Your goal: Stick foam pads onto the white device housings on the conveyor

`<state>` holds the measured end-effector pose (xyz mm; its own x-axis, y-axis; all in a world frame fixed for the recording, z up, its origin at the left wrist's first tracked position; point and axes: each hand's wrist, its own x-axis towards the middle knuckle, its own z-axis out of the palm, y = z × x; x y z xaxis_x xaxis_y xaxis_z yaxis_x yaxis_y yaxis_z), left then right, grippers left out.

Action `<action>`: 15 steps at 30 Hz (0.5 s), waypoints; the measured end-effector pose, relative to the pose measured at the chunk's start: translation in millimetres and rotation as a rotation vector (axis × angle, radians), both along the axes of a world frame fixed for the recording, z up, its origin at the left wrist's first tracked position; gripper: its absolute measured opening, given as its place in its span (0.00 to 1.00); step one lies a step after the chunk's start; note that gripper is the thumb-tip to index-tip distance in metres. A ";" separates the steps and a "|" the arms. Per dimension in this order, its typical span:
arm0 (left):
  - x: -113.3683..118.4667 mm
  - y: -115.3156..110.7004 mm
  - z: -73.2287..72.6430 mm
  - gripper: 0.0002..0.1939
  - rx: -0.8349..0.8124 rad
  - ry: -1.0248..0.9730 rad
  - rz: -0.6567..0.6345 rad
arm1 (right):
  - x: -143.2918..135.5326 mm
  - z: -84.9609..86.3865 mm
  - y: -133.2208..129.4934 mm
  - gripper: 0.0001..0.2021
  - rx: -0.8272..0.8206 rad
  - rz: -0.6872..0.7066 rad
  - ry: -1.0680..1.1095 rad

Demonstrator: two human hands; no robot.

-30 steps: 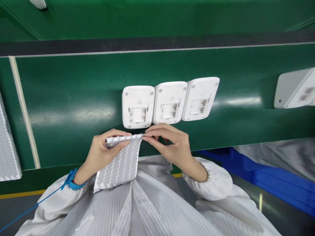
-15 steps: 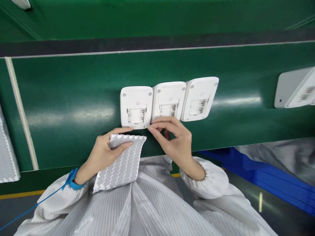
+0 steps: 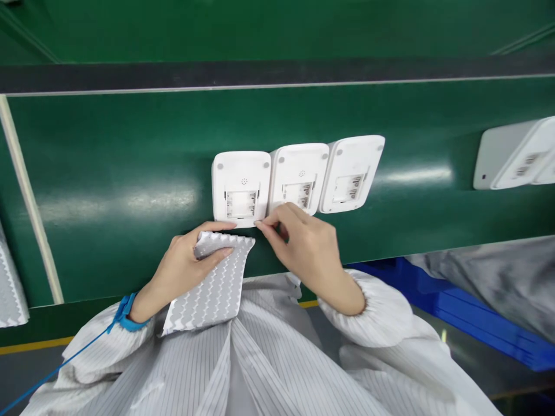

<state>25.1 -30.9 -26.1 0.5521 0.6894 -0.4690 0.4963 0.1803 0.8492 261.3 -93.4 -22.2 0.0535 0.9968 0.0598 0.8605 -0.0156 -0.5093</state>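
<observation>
Three white plastic devices lie face down in a row, battery bays uncovered: a left one [image 3: 241, 167], a middle one [image 3: 301, 159] and a right one [image 3: 359, 153]. Grey round pads show at their far corners. My left hand [image 3: 191, 260] grips a sheet of grey round adhesive pads [image 3: 212, 297] between thumb and fingers, its forefinger resting against the left device's near edge. Thumb and forefinger of my right hand [image 3: 303, 245] are pinched together at that device's near right corner; whatever lies between the fingertips is hidden.
More white devices [image 3: 511, 159] lie at the far right of the green bench [image 3: 121, 150]. A pale strip [image 3: 30, 199] crosses it on the left, near another pad sheet [image 3: 9, 283]. A blue cord [image 3: 56, 367] runs from my left wristband. Blue crates [image 3: 481, 323] stand below, right.
My right hand has moved slightly left onto the left device's near corner, its fingers curling in more. My left hand still holds the sheet, and the view has shifted a little.
</observation>
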 end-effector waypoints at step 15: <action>-10.1 43.5 -0.2 0.65 -0.625 -0.453 0.458 | -18.2 -1.3 97.9 0.30 0.131 0.324 -0.023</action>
<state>15.1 12.6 -26.3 0.5091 0.5792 -0.6367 -0.0962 0.7734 0.6266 243.1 4.6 -23.5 -0.2674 0.9454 0.1863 0.8210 0.3248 -0.4695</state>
